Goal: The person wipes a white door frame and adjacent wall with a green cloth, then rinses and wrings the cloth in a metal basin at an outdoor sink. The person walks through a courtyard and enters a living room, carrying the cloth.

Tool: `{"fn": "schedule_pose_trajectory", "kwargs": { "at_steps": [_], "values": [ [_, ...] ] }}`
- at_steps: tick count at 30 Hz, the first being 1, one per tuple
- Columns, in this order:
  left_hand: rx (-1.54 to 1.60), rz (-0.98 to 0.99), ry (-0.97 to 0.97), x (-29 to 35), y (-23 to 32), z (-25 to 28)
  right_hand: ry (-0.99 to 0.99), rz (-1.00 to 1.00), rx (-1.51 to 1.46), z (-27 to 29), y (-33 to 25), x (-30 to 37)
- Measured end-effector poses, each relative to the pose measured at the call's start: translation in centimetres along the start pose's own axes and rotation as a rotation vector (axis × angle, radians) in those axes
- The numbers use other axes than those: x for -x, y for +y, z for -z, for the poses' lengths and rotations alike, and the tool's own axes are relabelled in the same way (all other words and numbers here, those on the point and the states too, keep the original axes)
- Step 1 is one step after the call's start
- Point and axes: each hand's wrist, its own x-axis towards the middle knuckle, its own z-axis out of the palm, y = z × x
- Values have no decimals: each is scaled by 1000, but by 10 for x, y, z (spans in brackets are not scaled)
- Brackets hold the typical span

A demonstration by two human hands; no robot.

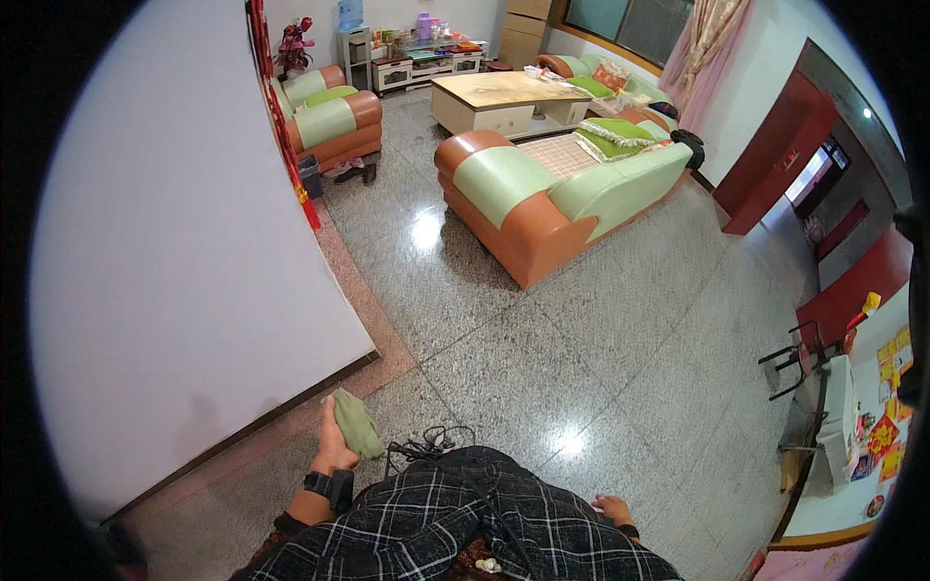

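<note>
A folded green cloth [358, 424] is gripped in my left hand [335, 447], which is out in front of my left side near the corner of the white wall. My thumb lies along the cloth's edge, and a dark band with a small black box is strapped to that wrist. Low at my right side, beside the dark plaid garment [436, 513] I wear, is my right hand [612, 509]. Its fingers look loosely apart and nothing shows in them. Black cables [426, 445] lie bunched on the floor just ahead of me.
To the left stands the white wall [194, 271] with a dark skirting. A green and orange sofa [523, 213] is ahead, with a low table [494, 92] behind it and an armchair [334, 126] at far left. On the right are a red door [780, 155] and a dark chair [799, 363].
</note>
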Motion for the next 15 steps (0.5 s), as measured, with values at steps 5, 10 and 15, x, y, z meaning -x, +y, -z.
{"fn": "schedule_pose_trajectory", "kwargs": {
  "at_steps": [5, 10, 15],
  "values": [
    [40, -1, -65, -71, 36, -43, -59, 306, 558, 29, -21, -66],
    [12, 43, -93, -126, 55, -93, -180, 626, 1242, 39, -31, -119],
    [0, 29, -53, -177, 58, -139, -89, 413, 1315, 42, -59, -151]
  ]
}}
